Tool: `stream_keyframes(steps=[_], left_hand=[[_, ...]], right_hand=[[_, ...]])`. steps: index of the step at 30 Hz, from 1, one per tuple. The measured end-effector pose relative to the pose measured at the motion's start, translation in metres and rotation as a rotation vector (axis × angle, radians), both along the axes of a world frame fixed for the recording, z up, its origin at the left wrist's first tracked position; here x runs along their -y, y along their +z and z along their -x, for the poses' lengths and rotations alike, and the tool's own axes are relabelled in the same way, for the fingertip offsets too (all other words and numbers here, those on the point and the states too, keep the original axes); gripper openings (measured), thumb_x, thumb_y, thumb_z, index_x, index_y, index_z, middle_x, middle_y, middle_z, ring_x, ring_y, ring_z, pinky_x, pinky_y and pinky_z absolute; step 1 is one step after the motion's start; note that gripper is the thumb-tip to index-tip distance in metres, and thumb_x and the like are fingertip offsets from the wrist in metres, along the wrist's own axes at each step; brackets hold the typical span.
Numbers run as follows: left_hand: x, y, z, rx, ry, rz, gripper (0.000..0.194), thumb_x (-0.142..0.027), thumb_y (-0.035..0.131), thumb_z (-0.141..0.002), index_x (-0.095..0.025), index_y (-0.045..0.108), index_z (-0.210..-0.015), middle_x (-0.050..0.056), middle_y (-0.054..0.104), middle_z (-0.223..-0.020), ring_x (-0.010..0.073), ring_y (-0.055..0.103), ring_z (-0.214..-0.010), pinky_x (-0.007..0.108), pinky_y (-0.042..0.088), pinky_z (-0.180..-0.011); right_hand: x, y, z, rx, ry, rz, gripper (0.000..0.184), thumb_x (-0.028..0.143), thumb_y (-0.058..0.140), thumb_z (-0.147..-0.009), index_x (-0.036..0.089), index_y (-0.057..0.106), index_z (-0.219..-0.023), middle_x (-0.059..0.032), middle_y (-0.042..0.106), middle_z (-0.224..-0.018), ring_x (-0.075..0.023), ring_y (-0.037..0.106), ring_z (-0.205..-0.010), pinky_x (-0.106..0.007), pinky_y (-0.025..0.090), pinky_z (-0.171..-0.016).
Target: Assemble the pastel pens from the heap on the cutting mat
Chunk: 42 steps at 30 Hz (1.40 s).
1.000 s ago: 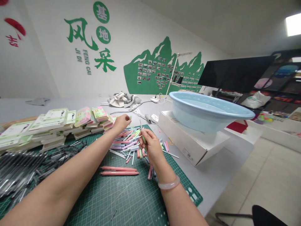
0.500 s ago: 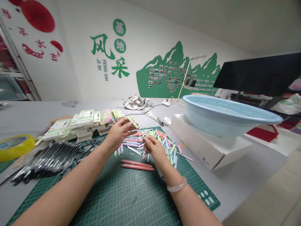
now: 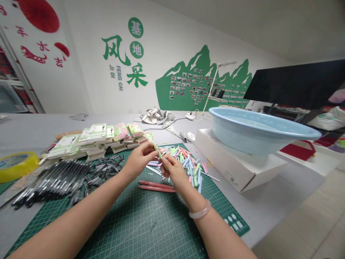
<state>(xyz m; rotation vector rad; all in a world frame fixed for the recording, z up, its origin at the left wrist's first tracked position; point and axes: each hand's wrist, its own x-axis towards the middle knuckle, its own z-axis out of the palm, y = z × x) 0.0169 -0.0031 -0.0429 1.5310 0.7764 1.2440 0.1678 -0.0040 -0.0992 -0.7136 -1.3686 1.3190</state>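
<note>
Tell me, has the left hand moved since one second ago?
Yes: the left hand has drawn back and slightly leftward, judged against the white box.

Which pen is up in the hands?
The green pen, held between the left hand and right hand. The two red pens lie on the mat; the black pens lie farther left.

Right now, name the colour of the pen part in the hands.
The pen part is light green, clearest in the head view.
</note>
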Motion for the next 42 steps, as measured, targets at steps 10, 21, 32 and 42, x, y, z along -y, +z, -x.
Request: stream_keyframes(steps=[10, 21, 32, 42], left_hand=[[0.003, -0.006, 0.008, 0.039, 0.021, 0.013, 0.019, -0.03, 0.065, -0.074, -0.017, 0.062, -0.088, 0.006, 0.068, -0.093, 0.0217, 0.062, -0.091, 0.034, 0.048, -0.083], [0.006, -0.008, 0.008, 0.005, -0.06, -0.031, 0.014, -0.028, 0.061, -0.077, -0.017, 0.062, -0.085, 0.005, 0.065, -0.085, 0.0187, 0.061, -0.081, 0.031, 0.048, -0.075], [0.007, -0.007, 0.009, 0.066, -0.08, 0.023, 0.028, -0.029, 0.066, -0.072, -0.019, 0.061, -0.097, 0.007, 0.065, -0.099, 0.0206, 0.06, -0.09, 0.03, 0.046, -0.077], [0.007, -0.007, 0.001, 0.211, -0.084, 0.13, 0.043, -0.027, 0.067, -0.073, -0.02, 0.051, -0.113, 0.011, 0.064, -0.105, 0.0234, 0.059, -0.099, 0.035, 0.047, -0.081]], right_hand=[[0.011, 0.007, 0.007, -0.092, 0.089, 0.039, 0.026, 0.03, 0.069, -0.069, 0.021, 0.048, -0.082, 0.0048, 0.06, -0.061, -0.0069, 0.042, -0.044, -0.019, 0.029, -0.044], [0.012, 0.001, 0.007, -0.151, 0.042, 0.062, 0.02, 0.032, 0.068, -0.072, 0.016, 0.06, -0.081, -0.003, 0.066, -0.069, -0.0104, 0.051, -0.055, -0.023, 0.038, -0.053], [0.019, 0.008, 0.012, -0.2, 0.22, 0.131, 0.028, 0.043, 0.059, -0.079, 0.016, 0.064, -0.081, -0.0013, 0.057, -0.064, -0.0098, 0.044, -0.055, -0.023, 0.034, -0.054], [0.017, 0.004, 0.014, -0.228, 0.184, 0.117, 0.025, 0.04, 0.057, -0.082, 0.016, 0.062, -0.08, -0.0008, 0.055, -0.064, -0.0099, 0.044, -0.057, -0.024, 0.033, -0.056]])
